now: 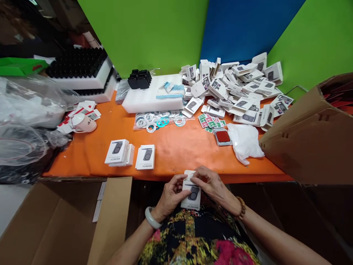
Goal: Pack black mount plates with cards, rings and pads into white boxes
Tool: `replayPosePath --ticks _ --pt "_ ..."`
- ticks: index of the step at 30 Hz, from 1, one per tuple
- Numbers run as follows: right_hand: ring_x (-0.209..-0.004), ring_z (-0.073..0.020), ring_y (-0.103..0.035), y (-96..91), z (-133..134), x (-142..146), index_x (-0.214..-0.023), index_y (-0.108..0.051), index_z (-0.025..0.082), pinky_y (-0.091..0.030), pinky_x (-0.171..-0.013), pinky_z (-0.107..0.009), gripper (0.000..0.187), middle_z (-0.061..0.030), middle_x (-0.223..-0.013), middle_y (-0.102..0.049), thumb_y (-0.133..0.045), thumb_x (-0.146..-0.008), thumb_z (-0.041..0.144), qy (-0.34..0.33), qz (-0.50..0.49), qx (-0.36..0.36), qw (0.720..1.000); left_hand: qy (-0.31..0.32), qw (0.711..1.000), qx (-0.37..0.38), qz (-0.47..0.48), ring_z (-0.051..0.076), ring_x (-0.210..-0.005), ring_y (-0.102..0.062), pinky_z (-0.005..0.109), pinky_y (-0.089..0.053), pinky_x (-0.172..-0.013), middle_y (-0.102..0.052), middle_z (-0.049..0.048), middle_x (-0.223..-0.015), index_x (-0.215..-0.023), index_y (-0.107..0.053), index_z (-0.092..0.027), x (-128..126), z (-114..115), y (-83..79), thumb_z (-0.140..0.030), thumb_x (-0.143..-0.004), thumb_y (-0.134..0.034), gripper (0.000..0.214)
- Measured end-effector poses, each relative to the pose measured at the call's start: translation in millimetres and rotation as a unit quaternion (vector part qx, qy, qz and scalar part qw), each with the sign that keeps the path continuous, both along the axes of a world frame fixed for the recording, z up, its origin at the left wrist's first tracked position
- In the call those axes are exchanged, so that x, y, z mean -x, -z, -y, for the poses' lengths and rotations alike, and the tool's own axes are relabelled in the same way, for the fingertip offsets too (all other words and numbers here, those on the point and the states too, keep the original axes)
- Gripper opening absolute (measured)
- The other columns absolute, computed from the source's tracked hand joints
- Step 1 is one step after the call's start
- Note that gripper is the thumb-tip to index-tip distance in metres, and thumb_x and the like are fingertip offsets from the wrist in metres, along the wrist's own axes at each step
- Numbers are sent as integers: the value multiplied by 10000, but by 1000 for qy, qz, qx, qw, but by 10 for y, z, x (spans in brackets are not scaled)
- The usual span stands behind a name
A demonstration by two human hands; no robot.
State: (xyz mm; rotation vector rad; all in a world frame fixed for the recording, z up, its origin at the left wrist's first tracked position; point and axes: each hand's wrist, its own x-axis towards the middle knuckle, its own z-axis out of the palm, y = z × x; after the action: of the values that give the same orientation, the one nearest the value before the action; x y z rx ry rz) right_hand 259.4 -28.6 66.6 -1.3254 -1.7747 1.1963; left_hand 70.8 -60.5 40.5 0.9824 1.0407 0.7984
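Note:
In front of my lap, just below the table edge, I hold a small white box (pixel 191 197) printed with a dark round-faced device and the word MAGNETIC. My left hand (pixel 171 195) grips it from the left, thumb across its front. At its upper end, my right hand (pixel 211 184) pinches near the raised top flap (pixel 189 173); whether those fingers hold anything besides the flap is hard to make out. Two stacks of similar boxes lie on the table, a left stack (pixel 117 151) and a smaller right stack (pixel 145 157).
A heap of white cartons (pixel 234 88) fills the back right of the orange table (pixel 176 147). White foam (pixel 153 97) bears black devices (pixel 139 79). Ring stickers (pixel 162 122), a red pad (pixel 222 136) and a white bag (pixel 245 143) lie nearer. Cardboard boxes stand left (pixel 113 221) and right (pixel 309 136).

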Motion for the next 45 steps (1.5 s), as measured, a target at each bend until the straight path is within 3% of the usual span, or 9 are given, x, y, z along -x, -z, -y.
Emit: replayPosePath --ticks 5,9,14,19,25,30,34,37,45 --pt "-751 -150 -550 8 54 5 -817 -657 193 -433 -666 -263 208 -22 -805 -575 -538 -891 346 -77 -29 47 995 22 998 -1 -65 125 -681 -582 229 -459 -643 -640 6 -763 -1025 -606 -154 38 -33 -45 -351 -750 -698 351" --pt "-770 -158 -582 168 203 11 -1131 -561 227 -476 -661 -270 369 -26 -918 -620 -651 -807 380 -1 -118 112 987 -13 998 23 -65 118 -634 -570 218 -446 -607 -618 -16 -694 -924 -599 -157 88 -49 -40 -372 -704 -729 333" --pt "-739 -168 -619 324 344 88 -1015 -597 199 -510 -650 -282 360 -33 -868 -665 -668 -769 452 79 -187 207 957 -16 997 26 -70 128 -657 -591 235 -472 -647 -646 4 -728 -943 -613 -147 70 -20 -9 -360 -701 -730 343" --pt "-732 -163 -621 245 312 99 -885 -641 181 -516 -677 -282 335 -17 -817 -672 -701 -727 470 82 -216 249 940 0 996 3 -86 147 -721 -591 251 -480 -671 -669 38 -831 -1079 -632 -146 34 41 36 -391 -765 -672 400" --pt "-687 -149 -556 184 351 137 -694 -628 179 -464 -593 -243 280 -25 -741 -583 -631 -806 436 108 -150 102 977 -3 988 -75 -137 137 -674 -558 244 -450 -645 -646 29 -748 -910 -692 -145 39 23 -11 -393 -809 -626 275" --pt "-589 -119 -508 292 319 244 -820 -544 215 -439 -527 -226 275 18 -699 -522 -682 -757 445 176 -219 88 956 -73 968 -177 -162 175 -821 -581 288 -464 -781 -647 56 -817 -792 -715 -179 -23 -31 -107 -313 -830 -608 176" --pt "-660 -145 -574 258 222 206 -945 -584 212 -490 -597 -258 299 -9 -763 -597 -652 -784 455 105 -230 127 959 -114 974 -145 -130 164 -808 -593 286 -484 -774 -645 43 -839 -934 -679 -201 -82 -26 -69 -308 -813 -628 169" --pt "-767 -177 -607 202 207 124 -847 -662 194 -503 -708 -299 205 -51 -814 -645 -587 -858 384 38 -157 58 985 -118 985 -84 -96 148 -802 -609 269 -495 -762 -637 26 -862 -1062 -614 -202 -77 -24 -28 -320 -800 -643 288" --pt "-770 -187 -616 273 321 101 -853 -667 206 -504 -710 -311 137 -62 -815 -657 -573 -875 302 44 -102 -41 993 -62 967 -184 -165 167 -778 -607 285 -474 -744 -657 50 -799 -799 -694 -178 -15 -35 -51 -302 -773 -678 128"
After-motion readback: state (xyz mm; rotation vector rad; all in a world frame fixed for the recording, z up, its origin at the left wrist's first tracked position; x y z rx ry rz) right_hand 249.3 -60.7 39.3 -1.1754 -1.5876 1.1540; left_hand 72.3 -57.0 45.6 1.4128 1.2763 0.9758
